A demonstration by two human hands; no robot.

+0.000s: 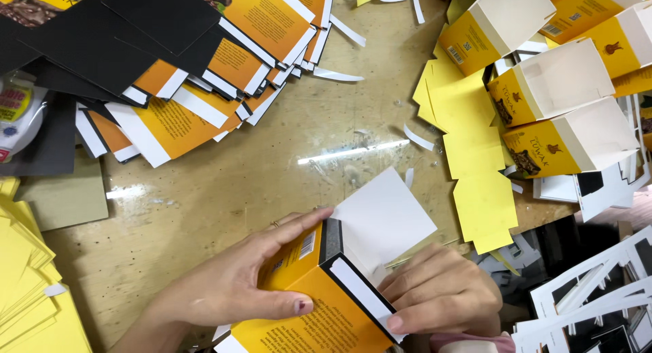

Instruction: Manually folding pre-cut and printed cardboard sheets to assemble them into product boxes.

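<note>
An orange carton (309, 298) is held at the lower middle of a wooden table (272, 163) — its long axis slanted, the open end pointed up and right. Left of the carton, the left hand (238, 285) is clasped around its side. Right of it, the right hand (438, 292) is pressed flat — fingers together — on its white flap (380, 220).

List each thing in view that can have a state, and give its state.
orange box: half folded, white flap open
left hand: gripping the box side
right hand: pressing the box edge
finished boxes: assembled, open-ended
printed sheets: flat, unfolded
yellow inserts: flat
</note>
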